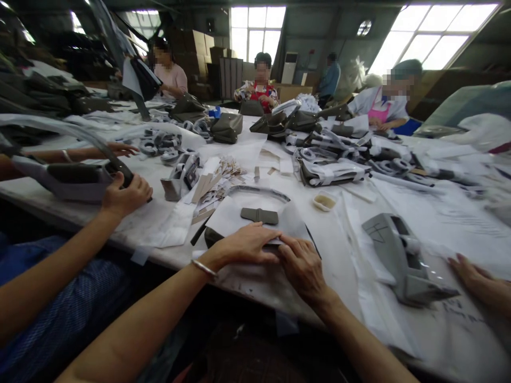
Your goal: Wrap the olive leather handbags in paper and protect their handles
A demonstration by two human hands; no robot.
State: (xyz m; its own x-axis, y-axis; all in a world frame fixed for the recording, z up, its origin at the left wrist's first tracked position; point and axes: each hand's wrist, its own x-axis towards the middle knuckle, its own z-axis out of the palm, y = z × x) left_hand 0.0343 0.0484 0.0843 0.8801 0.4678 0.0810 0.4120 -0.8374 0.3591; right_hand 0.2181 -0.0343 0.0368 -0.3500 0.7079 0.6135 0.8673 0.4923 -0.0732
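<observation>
A dark olive handbag (pixel 212 238) lies in front of me at the table's edge, its handle (pixel 259 189) arching away from me. White paper (pixel 228 215) covers much of it, and a small olive tab (pixel 259 215) shows on top. My left hand (pixel 249 243), with a silver bangle at the wrist, is over the bag's near edge, its thumb below and fingers above. My right hand (pixel 302 266) meets it there, fingers bent and closed on the same paper-covered edge. The fingertips overlap, so the exact hold is partly hidden.
Cardboard strips (pixel 211 186) are piled beyond the bag. A small dish (pixel 323 201) stands right of it, near a grey bag (pixel 403 260). A co-worker's hands hold another bag (pixel 75 178) at left; another person's hand (pixel 481 282) is at right. Wrapped bags (pixel 331 170) lie behind.
</observation>
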